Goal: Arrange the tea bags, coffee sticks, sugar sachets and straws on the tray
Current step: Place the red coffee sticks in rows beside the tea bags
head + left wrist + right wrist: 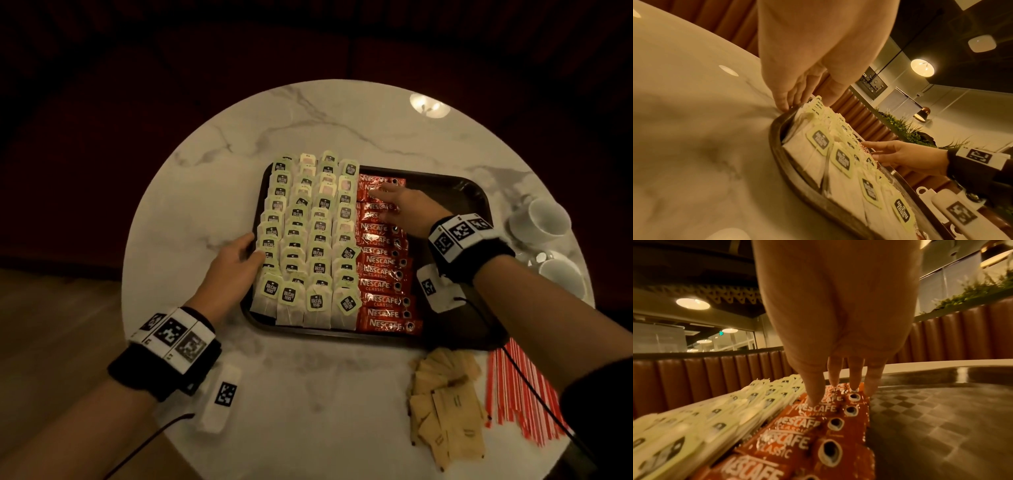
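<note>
A dark tray (452, 205) lies on the round marble table (308, 120). Four columns of tea bags (308, 240) fill its left half, and a column of red coffee sticks (383, 274) runs beside them. My left hand (255, 246) rests at the tray's left rim (797, 178), thumb on the tea bags (838, 162), fingers straight beside the rim. My right hand (385, 202) presses straight fingers on the upper coffee sticks (797, 443). Brown sugar sachets (445, 404) and red-and-white straws (520, 390) lie on the table in front of the tray.
Two white cups (541, 222) stand at the table's right edge, close to the tray. The tray's right part shows bare checkered floor (931, 426). A padded brown bench curves behind the table.
</note>
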{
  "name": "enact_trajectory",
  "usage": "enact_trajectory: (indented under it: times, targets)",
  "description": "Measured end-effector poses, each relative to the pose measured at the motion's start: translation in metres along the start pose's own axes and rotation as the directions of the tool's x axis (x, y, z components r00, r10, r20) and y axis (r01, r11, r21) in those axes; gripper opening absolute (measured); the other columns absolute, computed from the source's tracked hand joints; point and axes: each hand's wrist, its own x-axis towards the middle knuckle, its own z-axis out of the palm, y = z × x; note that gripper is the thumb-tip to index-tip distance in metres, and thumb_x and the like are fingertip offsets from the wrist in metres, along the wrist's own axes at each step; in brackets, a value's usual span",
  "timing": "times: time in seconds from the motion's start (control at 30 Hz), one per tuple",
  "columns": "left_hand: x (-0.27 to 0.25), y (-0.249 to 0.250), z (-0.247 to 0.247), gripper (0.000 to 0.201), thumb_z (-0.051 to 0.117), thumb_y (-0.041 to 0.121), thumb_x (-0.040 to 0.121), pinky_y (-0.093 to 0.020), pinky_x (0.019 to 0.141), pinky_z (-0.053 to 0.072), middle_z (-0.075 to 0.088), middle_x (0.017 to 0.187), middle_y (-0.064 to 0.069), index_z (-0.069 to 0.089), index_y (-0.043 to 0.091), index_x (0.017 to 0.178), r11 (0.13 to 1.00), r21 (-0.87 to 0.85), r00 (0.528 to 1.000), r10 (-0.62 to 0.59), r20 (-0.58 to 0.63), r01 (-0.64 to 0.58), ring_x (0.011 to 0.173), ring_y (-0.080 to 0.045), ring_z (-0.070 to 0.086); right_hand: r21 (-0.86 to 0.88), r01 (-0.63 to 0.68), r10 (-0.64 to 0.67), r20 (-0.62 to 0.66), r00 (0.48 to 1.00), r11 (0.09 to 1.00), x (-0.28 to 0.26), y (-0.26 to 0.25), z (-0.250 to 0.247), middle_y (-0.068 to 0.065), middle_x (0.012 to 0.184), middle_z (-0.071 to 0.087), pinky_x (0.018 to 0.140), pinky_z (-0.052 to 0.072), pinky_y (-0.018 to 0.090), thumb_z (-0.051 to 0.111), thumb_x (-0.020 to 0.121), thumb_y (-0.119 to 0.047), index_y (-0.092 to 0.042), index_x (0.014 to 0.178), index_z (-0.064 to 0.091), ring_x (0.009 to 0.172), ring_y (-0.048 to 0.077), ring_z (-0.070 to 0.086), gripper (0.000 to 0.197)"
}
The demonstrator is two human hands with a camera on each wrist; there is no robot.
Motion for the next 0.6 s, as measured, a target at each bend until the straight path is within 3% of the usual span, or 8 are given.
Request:
enact_trajectory:
  times: [0.17,0.37,0.53,0.6]
  targets:
    - [-0.001,0.001,-0.001,0.037,0.052,0.012,0.096,-0.041,0.102,0.048,0.066,0.101,0.023,0.060,0.048,0.093,1.000,-0.015,1.000,0.004,0.013,-0.004,0.102,-0.005,0.063,-0.028,-0.002,0.001,-0.005,1.000,1.000,0.006,0.002,0.005,0.004,0.161,0.025,0.118,0.019,0.037,0.052,0.100,-0.016,-0.021,0.151,0.036,0.147,0.027,0.024,0.053]
    - [-0.003,0.002,0.001,0.038,0.051,0.010,0.097,-0.037,0.102,0.047,0.062,0.098,0.026,0.056,0.047,0.096,1.000,-0.006,1.000,-0.010,0.025,0.010,0.099,-0.001,0.061,-0.005,-0.009,0.009,-0.051,0.999,1.000,0.006,-0.001,0.004,0.005,0.160,0.029,0.117,0.022,0.036,0.052,0.100,-0.014,-0.020,0.148,0.041,0.146,0.027,0.027,0.049]
    - [-0.003,0.002,0.001,0.033,0.051,0.011,0.097,-0.036,0.103,0.045,0.060,0.097,0.026,0.057,0.034,0.121,1.000,-0.006,1.000,-0.011,0.015,0.011,0.102,-0.007,0.060,0.012,0.032,-0.030,-0.113,0.993,0.999,-0.002,-0.002,0.002,0.007,0.154,0.040,0.114,0.025,0.033,0.054,0.099,-0.015,-0.017,0.143,0.049,0.141,0.026,0.036,0.044]
    - [-0.003,0.001,0.001,0.033,0.051,0.011,0.097,-0.035,0.101,0.046,0.061,0.096,0.028,0.060,0.039,0.110,1.000,-0.007,1.000,-0.010,0.020,0.011,0.098,-0.001,0.061,0.022,0.050,-0.046,-0.137,0.990,0.998,-0.006,-0.001,0.003,0.006,0.150,0.045,0.109,0.028,0.026,0.057,0.098,-0.016,-0.017,0.137,0.056,0.136,0.023,0.041,0.040]
